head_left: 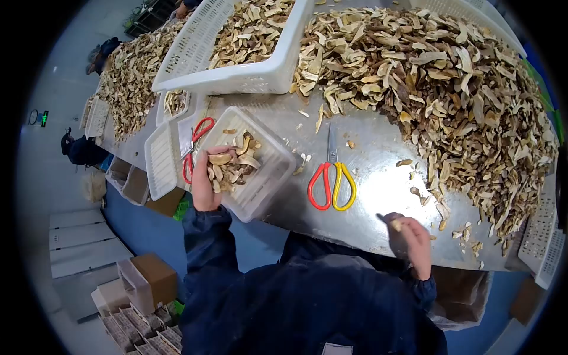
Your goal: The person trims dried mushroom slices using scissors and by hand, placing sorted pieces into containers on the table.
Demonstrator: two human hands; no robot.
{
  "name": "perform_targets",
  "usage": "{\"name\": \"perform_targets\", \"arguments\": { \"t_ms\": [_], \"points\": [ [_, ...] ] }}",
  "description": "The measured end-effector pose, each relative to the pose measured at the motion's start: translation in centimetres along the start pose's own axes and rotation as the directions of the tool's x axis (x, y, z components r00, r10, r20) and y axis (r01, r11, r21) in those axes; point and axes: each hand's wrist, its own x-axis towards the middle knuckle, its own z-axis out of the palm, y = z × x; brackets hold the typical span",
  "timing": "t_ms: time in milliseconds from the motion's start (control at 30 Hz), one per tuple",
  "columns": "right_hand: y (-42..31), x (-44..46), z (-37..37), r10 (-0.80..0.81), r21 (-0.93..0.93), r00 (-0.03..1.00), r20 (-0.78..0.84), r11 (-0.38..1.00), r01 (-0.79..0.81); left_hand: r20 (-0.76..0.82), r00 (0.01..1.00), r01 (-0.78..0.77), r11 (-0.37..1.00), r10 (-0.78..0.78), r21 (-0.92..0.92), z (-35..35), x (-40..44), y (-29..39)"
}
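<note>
My left hand [204,186] is cupped round a bunch of dried mushroom slices [228,168], over the near left side of a translucent plastic tub [272,174]. Near the table's front edge, my right hand [416,242] is closed in a pinch on a small pale piece of dried mushroom [396,225]. Between the hands lie scissors [331,180] with one red and one yellow handle, blades pointing away from me. Red-handled scissors [190,155] rest left of the tub, by a white ribbed tray [161,163].
A large heap of dried mushroom slices [426,65] covers the table's back and right. At the back stands a white perforated crate [248,77] of slices. Loose bits dot the metal table [290,207]. Another heap [136,77] and people are further left. Cardboard boxes [155,278] stand on the floor.
</note>
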Motion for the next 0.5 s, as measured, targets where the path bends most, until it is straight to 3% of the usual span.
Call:
{"name": "perform_targets", "arguments": {
  "t_ms": [100, 133, 200, 267, 367, 500],
  "points": [
    [-0.1, 0.4, -0.8, -0.084, 0.071, 0.992, -0.097, 0.993, 0.091, -0.147, 0.987, 0.019, 0.871, 0.061, 0.491, -1.8, 0.5, 0.7],
    [-0.1, 0.5, -0.7, -0.104, 0.104, 0.991, -0.079, 0.988, 0.112, -0.088, 0.976, -0.097, 0.758, 0.200, 0.645, -2.7, 1.2, 0.1],
    [-0.2, 0.7, -0.7, -0.143, 0.166, 0.989, -0.041, 0.975, 0.148, 0.021, 0.959, -0.171, 0.519, 0.282, 0.837, -3.3, 1.5, -1.1],
    [-0.3, 0.7, -0.7, -0.135, 0.158, 0.990, -0.047, 0.977, 0.141, 0.145, 0.932, -0.233, 0.240, 0.333, 0.942, -2.8, 1.7, -2.0],
    [-0.4, 0.6, -0.8, -0.137, 0.148, 0.989, -0.050, 0.978, 0.143, 0.152, 0.925, -0.167, 0.014, 0.348, 0.986, -1.7, 1.3, -3.5],
    [-0.6, 0.4, -0.8, -0.143, 0.154, 0.988, -0.056, 0.977, 0.150, 0.118, 0.911, -0.080, -0.111, 0.395, 0.991, -1.3, 1.0, -5.2]
  ]
}}
